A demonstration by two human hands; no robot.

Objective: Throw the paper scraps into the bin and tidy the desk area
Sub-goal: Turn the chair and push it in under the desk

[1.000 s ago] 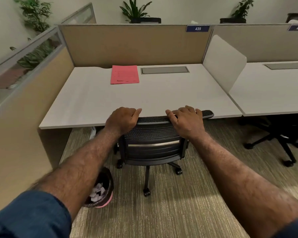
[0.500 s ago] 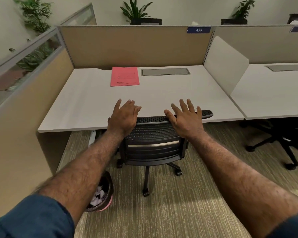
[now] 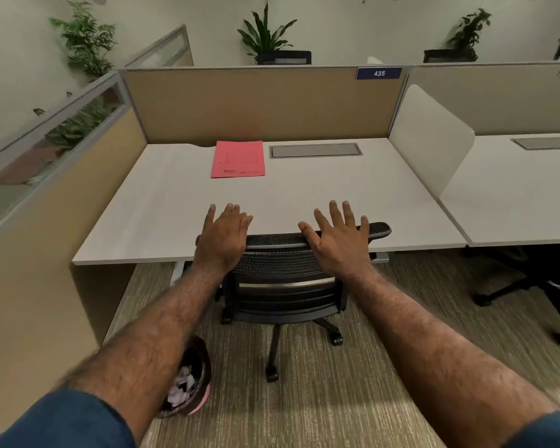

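Note:
A black mesh office chair (image 3: 280, 276) stands pushed against the front edge of the pale desk (image 3: 162, 202). My left hand (image 3: 224, 236) is open, its palm at the left end of the chair's top rail with fingers stretched over the desk edge. My right hand (image 3: 338, 239) is open too, fingers spread, its palm over the rail's right part. A dark bin with a pink rim (image 3: 188, 388) stands on the carpet beside my left forearm, with white paper scraps (image 3: 181, 384) inside. A red folder (image 3: 239, 159) lies flat at the back of the desk.
Tan partition panels (image 3: 262, 105) close the desk's back and left side. A white curved divider (image 3: 430, 140) separates it from the neighbouring desk (image 3: 514, 202), under which a second black chair base (image 3: 530, 286) shows. A grey cable tray lid (image 3: 316, 150) is set into the desktop.
Both hands have let go of the chair's top rail: the fingers uncurled and now lie stretched out. The chair stands slightly closer to the desk and the view has tilted up a little.

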